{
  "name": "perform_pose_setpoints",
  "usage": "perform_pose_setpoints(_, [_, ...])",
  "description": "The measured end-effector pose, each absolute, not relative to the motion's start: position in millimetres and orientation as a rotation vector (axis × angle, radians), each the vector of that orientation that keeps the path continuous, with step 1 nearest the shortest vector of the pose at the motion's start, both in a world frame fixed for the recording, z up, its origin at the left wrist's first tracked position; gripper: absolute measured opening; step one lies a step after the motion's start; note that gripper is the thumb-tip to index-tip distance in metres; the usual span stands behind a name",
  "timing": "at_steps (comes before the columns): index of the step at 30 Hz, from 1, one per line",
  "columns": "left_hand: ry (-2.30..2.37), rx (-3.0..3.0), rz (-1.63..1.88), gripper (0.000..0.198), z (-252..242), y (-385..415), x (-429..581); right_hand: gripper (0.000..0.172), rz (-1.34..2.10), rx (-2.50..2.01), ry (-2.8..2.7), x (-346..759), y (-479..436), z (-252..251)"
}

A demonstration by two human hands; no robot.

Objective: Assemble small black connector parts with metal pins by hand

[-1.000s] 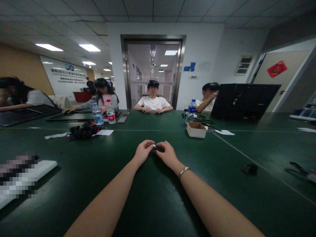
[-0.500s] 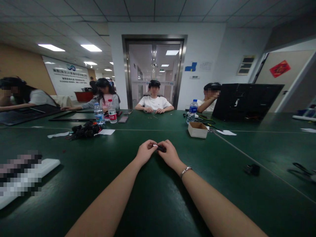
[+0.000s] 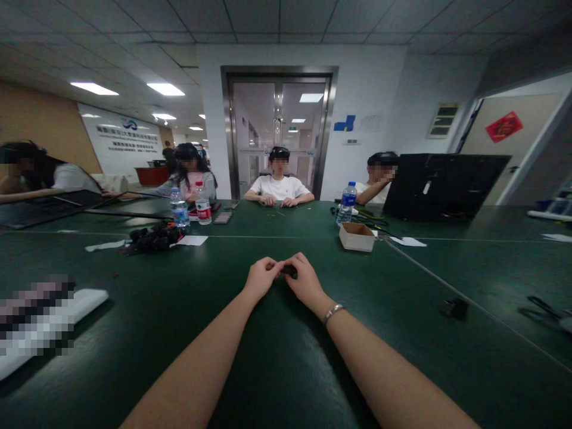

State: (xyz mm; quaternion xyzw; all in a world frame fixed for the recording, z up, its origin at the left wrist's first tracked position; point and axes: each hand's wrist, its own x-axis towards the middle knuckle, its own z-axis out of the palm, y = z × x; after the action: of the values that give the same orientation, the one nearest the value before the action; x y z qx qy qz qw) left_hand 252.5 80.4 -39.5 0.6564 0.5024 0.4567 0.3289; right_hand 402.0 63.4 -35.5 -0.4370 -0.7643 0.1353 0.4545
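My left hand [image 3: 263, 278] and my right hand [image 3: 305, 277] meet over the middle of the green table [image 3: 286, 351]. Between their fingertips sits a small dark object [image 3: 289, 270], longish in shape and too covered by fingers to name. The left thumb and fingers pinch its left end. Curled round its right side are the fingers of my right hand, whose wrist carries a silver bracelet [image 3: 333, 314].
An open cardboard box [image 3: 357, 237] and a water bottle [image 3: 347, 202] stand ahead to the right. Ahead left are two bottles and a bundle of black cables [image 3: 154, 237]. A small black item [image 3: 456, 308] lies right. People sit around the far side.
My right fingers have shifted slightly left over the small dark object. The shiny end that showed by the left fingertips is now covered.
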Motion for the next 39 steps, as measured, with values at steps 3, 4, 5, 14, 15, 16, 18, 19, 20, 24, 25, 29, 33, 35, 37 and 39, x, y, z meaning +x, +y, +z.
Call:
perform_pose_setpoints(3, [1.31,1.745,1.194,0.037,-39.7,79.8,251.3,0.024,0.324,-1.05,-1.885,401.1,64.6,-37.0])
perform_pose_setpoints(4, [1.292,1.747,1.208,0.036,-39.9,79.8,251.0,0.025,0.322,-1.046,-1.869,401.1,65.5,-37.7])
perform_pose_setpoints(5, [1.265,1.747,1.227,0.034,-40.2,80.0,250.7,0.025,0.321,-1.048,-1.844,401.2,66.5,-38.6])
perform_pose_setpoints(14, [0.948,1.556,1.292,0.022,-34.5,79.9,247.7,0.016,0.48,-1.106,-1.712,405.1,73.4,-43.4])
perform_pose_setpoints(15, [0.935,1.541,1.291,0.022,-33.8,79.6,247.2,0.017,0.503,-1.106,-1.711,404.8,73.0,-42.9])
perform_pose_setpoints(16, [0.927,1.53,1.289,0.022,-33.3,79.3,246.7,0.017,0.539,-1.104,-1.708,404.4,72.4,-42.4])
perform_pose_setpoints(18, [0.924,1.517,1.287,0.023,-32.9,78.7,246.1,0.02,0.658,-1.099,-1.69,403.2,71.3,-41.6])
perform_pose_setpoints(19, [0.927,1.516,1.289,0.023,-32.9,78.4,245.9,0.021,0.721,-1.097,-1.677,402.6,71.0,-41.5])
perform_pose_setpoints(20, [0.932,1.517,1.289,0.024,-32.9,78.2,245.8,0.022,0.774,-1.095,-1.663,402.1,70.9,-41.7])
perform_pose_setpoints(24, [0.956,1.529,1.285,0.025,-32.9,78.4,245.6,0.024,0.815,-1.103,-1.634,401.8,73.0,-43.9])
perform_pose_setpoints(25, [0.965,1.529,1.29,0.026,-33.2,79.1,245.6,0.024,0.812,-1.107,-1.632,402.1,73.8,-44.5])
perform_pose_setpoints(29, [1.02,1.533,1.329,0.027,-37.8,85.3,245.9,0.025,0.723,-1.115,-1.649,403.3,74.8,-44.7])
perform_pose_setpoints(33, [1.051,1.508,1.3,0.031,-43.5,90.3,247.9,0.024,0.515,-1.112,-1.708,404.0,73.0,-41.7])
perform_pose_setpoints(35, [1.096,1.508,1.29,0.035,-43.3,89.3,249.5,0.023,0.466,-1.101,-1.724,404.3,72.1,-40.8])
perform_pose_setpoints(37, [1.186,1.557,1.281,0.039,-40.7,86.2,250.8,0.023,0.448,-1.086,-1.731,404.5,71.6,-40.8])
perform_pose_setpoints(39, [1.295,1.62,1.26,0.044,-37.3,82.6,251.4,0.022,0.438,-1.065,-1.74,404.5,71.3,-41.3])
